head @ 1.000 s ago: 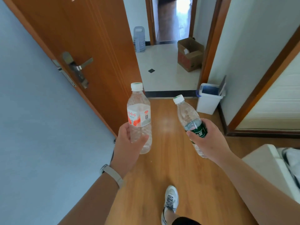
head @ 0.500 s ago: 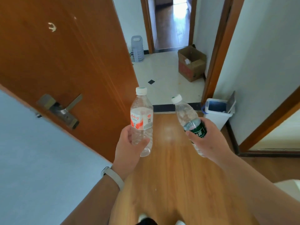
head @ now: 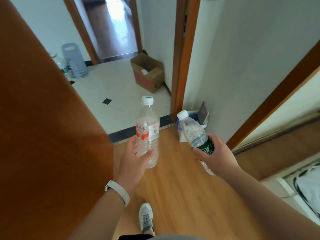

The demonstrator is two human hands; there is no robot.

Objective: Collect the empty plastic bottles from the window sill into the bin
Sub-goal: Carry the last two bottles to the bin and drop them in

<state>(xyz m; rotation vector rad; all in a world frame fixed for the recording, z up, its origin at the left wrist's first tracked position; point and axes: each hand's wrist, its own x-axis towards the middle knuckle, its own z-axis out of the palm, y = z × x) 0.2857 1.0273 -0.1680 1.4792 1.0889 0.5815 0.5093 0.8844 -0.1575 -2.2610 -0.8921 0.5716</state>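
My left hand grips the lower half of a clear empty bottle with a red-and-white label, held upright, white cap on top. In my right hand is a second empty bottle with a green label, tilted so its white cap points up and left. The white bin with its lid flipped open stands on the floor against the wall, right behind the green-label bottle, which hides most of it.
An open brown door fills the left side. Past the dark threshold lie white tiles with a cardboard box and a grey plastic stool. Door frames rise on the right. My shoe is on the wood floor.
I have walked forward; the door, the bin and the box are nearer. Both hands still hold their bottles, and the green-label one now overlaps the bin.
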